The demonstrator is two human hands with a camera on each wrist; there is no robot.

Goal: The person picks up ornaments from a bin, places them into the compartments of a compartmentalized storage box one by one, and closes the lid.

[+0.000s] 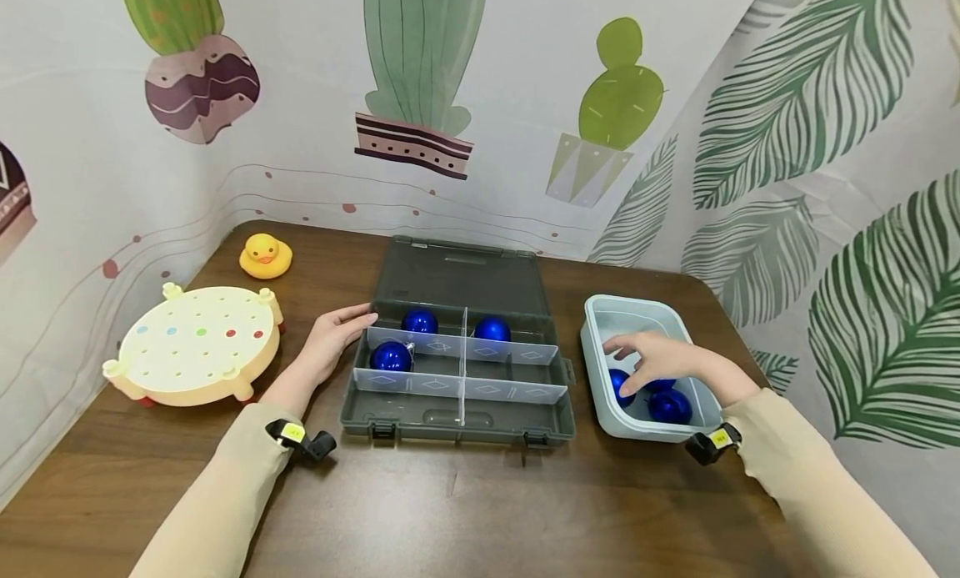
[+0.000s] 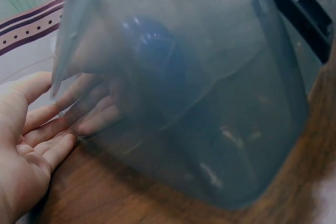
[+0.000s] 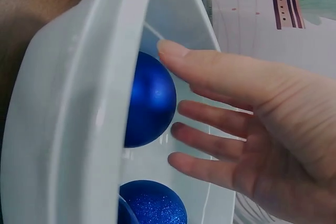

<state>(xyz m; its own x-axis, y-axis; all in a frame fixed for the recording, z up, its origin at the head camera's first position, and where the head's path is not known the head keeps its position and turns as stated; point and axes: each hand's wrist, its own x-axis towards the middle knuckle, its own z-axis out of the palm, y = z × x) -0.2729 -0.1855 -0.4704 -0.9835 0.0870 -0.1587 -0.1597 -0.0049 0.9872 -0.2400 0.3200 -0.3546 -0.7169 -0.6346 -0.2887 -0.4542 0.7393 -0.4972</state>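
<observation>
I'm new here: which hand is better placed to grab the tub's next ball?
Probably the right hand: it reaches into the tub, by a ball; the left hand is at the case.

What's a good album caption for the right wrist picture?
The right hand beside a plain blue ball in a pale tub, with a glittery blue ball nearby.

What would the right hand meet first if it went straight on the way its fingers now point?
The right hand would most likely meet the smooth blue ball in the pale blue tub; it lies just ahead, though the exact gap is hard to judge.
</observation>
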